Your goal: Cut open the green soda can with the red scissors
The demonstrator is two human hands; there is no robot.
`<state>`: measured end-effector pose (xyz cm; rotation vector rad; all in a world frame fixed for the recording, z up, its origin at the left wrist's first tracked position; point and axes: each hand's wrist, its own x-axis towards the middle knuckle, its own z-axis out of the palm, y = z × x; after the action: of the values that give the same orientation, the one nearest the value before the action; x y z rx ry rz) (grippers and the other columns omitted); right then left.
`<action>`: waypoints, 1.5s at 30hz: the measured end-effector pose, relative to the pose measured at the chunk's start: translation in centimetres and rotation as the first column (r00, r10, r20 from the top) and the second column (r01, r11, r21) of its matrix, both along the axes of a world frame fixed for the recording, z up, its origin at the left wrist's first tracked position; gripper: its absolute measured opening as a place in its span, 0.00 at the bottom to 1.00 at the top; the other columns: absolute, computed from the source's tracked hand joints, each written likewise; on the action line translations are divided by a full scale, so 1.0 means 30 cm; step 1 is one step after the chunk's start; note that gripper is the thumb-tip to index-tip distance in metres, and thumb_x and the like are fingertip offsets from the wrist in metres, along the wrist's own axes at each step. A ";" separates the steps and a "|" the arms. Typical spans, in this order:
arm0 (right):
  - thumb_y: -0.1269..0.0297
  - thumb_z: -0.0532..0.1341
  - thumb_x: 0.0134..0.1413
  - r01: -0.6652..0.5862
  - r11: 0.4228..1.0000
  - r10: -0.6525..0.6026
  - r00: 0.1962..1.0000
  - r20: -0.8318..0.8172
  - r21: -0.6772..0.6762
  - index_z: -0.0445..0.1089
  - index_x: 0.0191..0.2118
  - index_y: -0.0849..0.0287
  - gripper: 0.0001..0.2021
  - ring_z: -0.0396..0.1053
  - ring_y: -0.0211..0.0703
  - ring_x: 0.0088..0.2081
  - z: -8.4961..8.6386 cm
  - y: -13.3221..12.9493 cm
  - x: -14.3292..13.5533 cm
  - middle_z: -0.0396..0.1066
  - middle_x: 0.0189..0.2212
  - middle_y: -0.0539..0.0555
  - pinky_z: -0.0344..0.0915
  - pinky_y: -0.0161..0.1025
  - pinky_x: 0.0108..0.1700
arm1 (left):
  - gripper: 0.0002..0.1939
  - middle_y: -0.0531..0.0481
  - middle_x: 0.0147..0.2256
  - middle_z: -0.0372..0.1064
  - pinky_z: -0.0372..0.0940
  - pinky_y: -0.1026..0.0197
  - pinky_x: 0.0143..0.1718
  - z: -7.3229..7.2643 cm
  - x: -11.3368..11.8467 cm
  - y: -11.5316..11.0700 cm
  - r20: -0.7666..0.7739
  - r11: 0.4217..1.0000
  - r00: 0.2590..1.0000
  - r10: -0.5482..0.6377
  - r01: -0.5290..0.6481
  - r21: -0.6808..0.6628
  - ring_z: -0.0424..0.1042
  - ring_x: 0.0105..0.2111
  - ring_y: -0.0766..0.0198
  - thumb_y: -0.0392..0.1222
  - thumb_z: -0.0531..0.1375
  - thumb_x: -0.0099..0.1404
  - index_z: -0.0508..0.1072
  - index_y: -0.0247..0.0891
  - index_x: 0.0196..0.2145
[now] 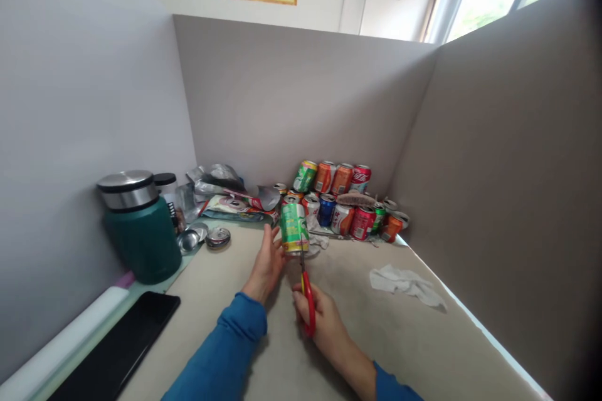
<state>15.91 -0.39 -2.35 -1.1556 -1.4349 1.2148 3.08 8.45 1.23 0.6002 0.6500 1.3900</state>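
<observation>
A green and yellow drink can [293, 225] stands upright, or nearly so, in front of me. My left hand [269, 263] is at its left side, thumb raised and apart from the can. The fingertips reach the can's lower left edge; whether they press on it I cannot tell. In my right hand [320, 310] are scissors [308, 307] with red and yellow handles, fingers wrapped round the grips. Their narrow blades point away from me and overlap the lower front of the can. Whether the blades cut into the metal is too small to make out.
Several drink cans [343, 179] are stacked behind. Foil and plastic packaging [235, 200] lies at the back left, near cut can ends [218, 237]. A teal flask [140, 232] and a black phone [120, 344] are left; crumpled tissue [404, 283] lies right. Grey panels [301, 88] enclose the table.
</observation>
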 end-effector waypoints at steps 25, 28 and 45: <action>0.40 0.61 0.45 0.106 0.990 -0.099 0.992 0.076 -0.096 0.67 0.40 0.59 0.26 0.60 0.41 0.18 0.019 -0.007 0.000 0.62 0.16 0.45 0.57 0.37 0.20 | 0.36 0.37 0.47 0.70 0.69 0.63 0.35 -0.029 0.003 0.010 -0.076 0.998 0.995 0.066 -0.067 -0.004 0.74 0.41 0.60 0.65 0.46 0.69 0.59 0.33 0.61; 0.40 0.61 0.44 0.096 0.990 -0.087 0.993 0.084 -0.108 0.67 0.40 0.59 0.26 0.58 0.40 0.17 0.025 -0.009 -0.003 0.60 0.15 0.44 0.56 0.36 0.20 | 0.34 0.40 0.43 0.71 0.69 0.63 0.33 -0.031 0.005 0.011 -0.065 0.998 0.996 0.058 -0.058 0.000 0.74 0.39 0.61 0.64 0.46 0.69 0.61 0.34 0.60; 0.46 0.60 0.54 -0.052 0.999 0.053 0.996 0.073 -0.017 0.67 0.33 0.59 0.18 0.56 0.35 0.20 -0.008 -0.006 -0.026 0.58 0.19 0.44 0.53 0.33 0.22 | 0.29 0.43 0.41 0.77 0.70 0.59 0.40 -0.023 0.006 0.026 0.006 0.985 0.995 0.096 -0.096 0.140 0.77 0.39 0.57 0.62 0.60 0.62 0.74 0.34 0.49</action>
<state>15.13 -0.55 -2.58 -1.1906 -1.5220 1.2318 3.27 9.22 0.54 0.6886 0.5916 1.5348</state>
